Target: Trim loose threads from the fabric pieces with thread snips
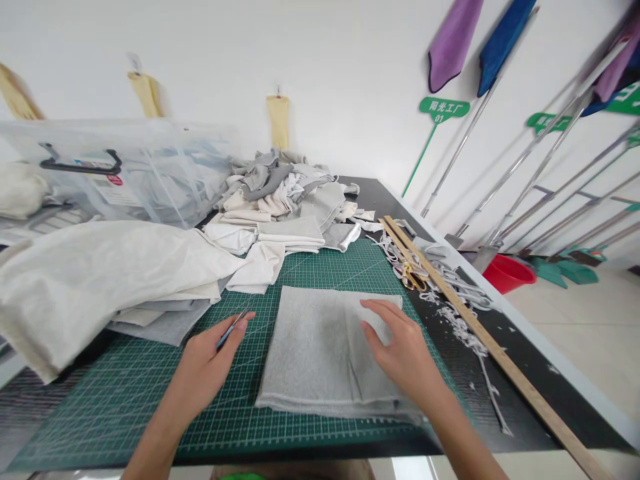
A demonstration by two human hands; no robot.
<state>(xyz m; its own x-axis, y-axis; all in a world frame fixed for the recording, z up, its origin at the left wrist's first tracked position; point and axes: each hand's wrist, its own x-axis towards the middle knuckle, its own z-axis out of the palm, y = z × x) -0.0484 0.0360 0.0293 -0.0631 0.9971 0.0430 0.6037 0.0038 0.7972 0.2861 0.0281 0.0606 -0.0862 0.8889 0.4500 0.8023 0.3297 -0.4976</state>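
pressing grey cloth (320, 353) — fingers (380, 320) flat

I see the folded cloth (320, 350) on the cutting mat (125, 400), fabric pile (285, 193) behind it (ruler (480, 333) lying right), big sheet (90, 273) left.

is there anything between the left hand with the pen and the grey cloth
Nothing visible. The left hand, holding a pen, sits just left of the grey cloth, with only bare cutting mat between them. The right hand already rests flat on the cloth.
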